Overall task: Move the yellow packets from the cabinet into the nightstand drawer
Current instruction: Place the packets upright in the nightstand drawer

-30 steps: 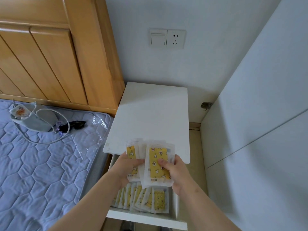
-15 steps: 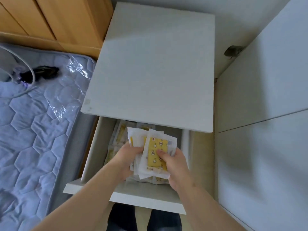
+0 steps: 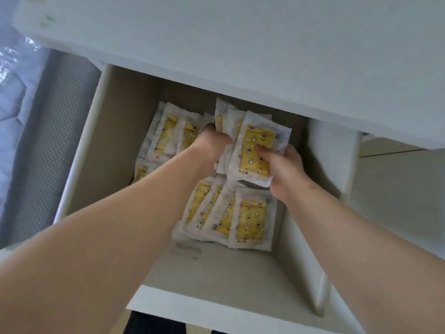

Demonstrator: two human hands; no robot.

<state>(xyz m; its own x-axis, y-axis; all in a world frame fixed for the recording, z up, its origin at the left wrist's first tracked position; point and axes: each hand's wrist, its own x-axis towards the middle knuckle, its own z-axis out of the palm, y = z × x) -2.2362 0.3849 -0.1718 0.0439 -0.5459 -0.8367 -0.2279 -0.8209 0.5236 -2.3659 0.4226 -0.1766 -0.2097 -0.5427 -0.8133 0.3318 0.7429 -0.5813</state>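
The white nightstand top (image 3: 240, 49) overhangs the back of the open drawer (image 3: 113, 121) and hides the drawer's rear part. To the left of the drawer lies a quilted mattress (image 3: 12, 97) with a bit of clear plastic film (image 3: 14, 56) on it. The drawer is pulled well out, pale beige inside and white along its rims.

On the drawer's floor, toward the back left, a back row of packets (image 3: 168, 136) lies overlapped. Nearer the drawer's front, on its right side, a front row of packets (image 3: 231, 213) lies fanned — each white-edged with a yellow, star-printed middle.

Above the middle of the drawer, within its walls, a held bundle of yellow packets (image 3: 258, 150) is tilted up between both hands. The right hand (image 3: 286, 172) grips the bundle from the drawer's right side, thumb pressed on the top packet's face. The left hand (image 3: 212, 143) has its fingers curled into the bundle's left edge.

A small grey label (image 3: 185, 249) sits on the drawer floor — just in front of the front row.
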